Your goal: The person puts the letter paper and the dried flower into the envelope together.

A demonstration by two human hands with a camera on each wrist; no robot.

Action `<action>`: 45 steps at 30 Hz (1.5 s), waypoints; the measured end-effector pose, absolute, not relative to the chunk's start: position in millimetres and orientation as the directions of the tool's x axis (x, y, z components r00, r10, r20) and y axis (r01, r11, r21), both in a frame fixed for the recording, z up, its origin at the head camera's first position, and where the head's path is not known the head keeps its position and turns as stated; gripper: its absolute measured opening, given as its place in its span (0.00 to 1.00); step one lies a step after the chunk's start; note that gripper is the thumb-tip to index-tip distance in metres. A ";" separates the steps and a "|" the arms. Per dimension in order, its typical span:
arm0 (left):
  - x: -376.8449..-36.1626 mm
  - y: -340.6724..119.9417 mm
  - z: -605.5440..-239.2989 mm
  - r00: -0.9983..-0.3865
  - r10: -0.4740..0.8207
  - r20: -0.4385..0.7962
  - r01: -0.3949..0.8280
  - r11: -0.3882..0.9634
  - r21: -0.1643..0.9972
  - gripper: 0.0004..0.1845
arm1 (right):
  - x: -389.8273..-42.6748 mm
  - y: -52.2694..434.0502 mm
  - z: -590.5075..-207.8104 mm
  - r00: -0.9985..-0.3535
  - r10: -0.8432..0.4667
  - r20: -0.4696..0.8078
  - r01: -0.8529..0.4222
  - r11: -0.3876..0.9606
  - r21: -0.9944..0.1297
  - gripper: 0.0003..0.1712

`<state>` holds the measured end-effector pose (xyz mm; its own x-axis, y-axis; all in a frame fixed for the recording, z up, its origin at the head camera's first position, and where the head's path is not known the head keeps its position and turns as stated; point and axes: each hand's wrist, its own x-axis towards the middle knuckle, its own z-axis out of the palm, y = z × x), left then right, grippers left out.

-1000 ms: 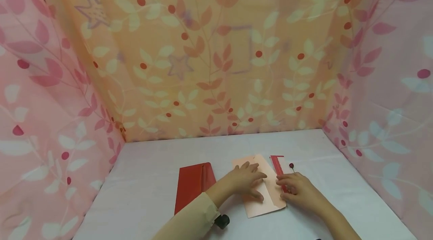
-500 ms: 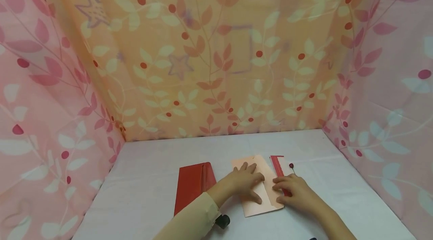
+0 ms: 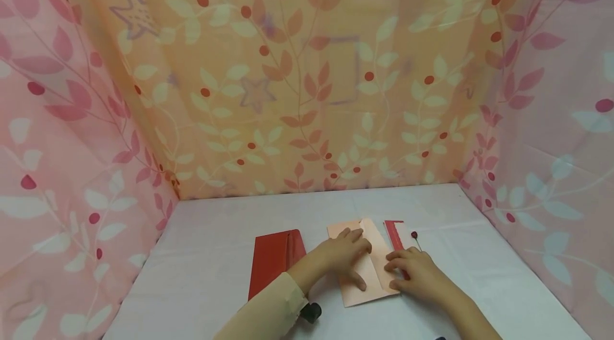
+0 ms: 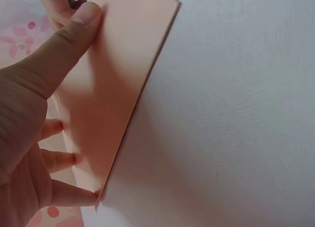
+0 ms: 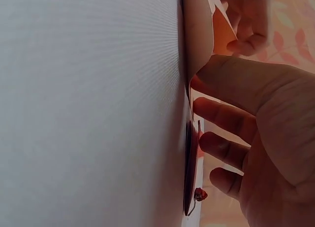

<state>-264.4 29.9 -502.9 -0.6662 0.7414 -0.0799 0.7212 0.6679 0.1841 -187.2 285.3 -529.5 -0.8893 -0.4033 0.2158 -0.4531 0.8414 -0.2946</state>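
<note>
A pale pink folded paper [image 3: 366, 270] lies on the white table [image 3: 216, 255]. My left hand [image 3: 342, 256] rests flat on its left half with spread fingers; in the left wrist view the thumb [image 4: 74, 35] lies across the paper [image 4: 123, 79]. My right hand [image 3: 412, 272] holds the paper's right edge, and its curled fingers bring a narrow flap over. In the right wrist view the right hand [image 5: 246, 128] meets the paper's edge [image 5: 197, 35] with thumb and forefinger. A red card strip [image 3: 395, 233] lies just beyond the right hand.
A red envelope [image 3: 275, 262] lies left of the pink paper. A pin with a red head [image 3: 413, 235] sits beside the red strip, also in the right wrist view as pin [image 5: 198, 194]. Leaf-patterned cloth walls [image 3: 307, 89] close in the table on three sides.
My right hand has slid left, folding the paper's right edge further over, so the paper looks narrower. The left hand stays pressed on the paper, shifted slightly.
</note>
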 end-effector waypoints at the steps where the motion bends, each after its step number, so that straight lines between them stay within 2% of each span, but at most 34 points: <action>1: -264.3 28.9 -501.5 -0.663 0.744 -0.085 0.722 0.665 0.191 0.43 | -187.4 285.3 -529.5 -0.890 -0.404 0.213 -0.452 0.843 -0.292 0.16; 14: -262.4 20.6 -491.8 -0.664 0.745 -0.068 0.706 0.654 0.274 0.47 | -186.3 283.3 -526.2 -0.902 -0.387 0.189 -0.429 0.848 -0.311 0.17; 24: -265.7 17.4 -494.9 -0.639 0.767 -0.048 0.741 0.632 0.228 0.45 | -186.7 277.6 -529.0 -0.901 -0.393 0.182 -0.432 0.840 -0.328 0.16; 36: -264.8 17.8 -497.9 -0.618 0.785 -0.031 0.771 0.614 0.168 0.45 | -181.3 278.6 -529.5 -0.887 -0.392 0.242 -0.459 0.801 -0.384 0.15; 43: -265.7 20.0 -498.6 -0.614 0.788 -0.036 0.774 0.611 0.168 0.46 | -180.6 281.4 -529.9 -0.826 -0.400 0.397 -0.546 0.741 -0.390 0.14; 45: -266.3 19.8 -499.4 -0.617 0.786 -0.043 0.769 0.613 0.184 0.46 | -180.7 282.6 -526.8 -0.832 -0.370 0.414 -0.534 0.735 -0.417 0.14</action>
<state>-266.3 19.8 -499.4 -0.6166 0.7862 -0.0426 0.7685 0.6127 0.1843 -180.7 282.6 -526.8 -0.8319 -0.3698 0.4138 -0.5344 0.7350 -0.4174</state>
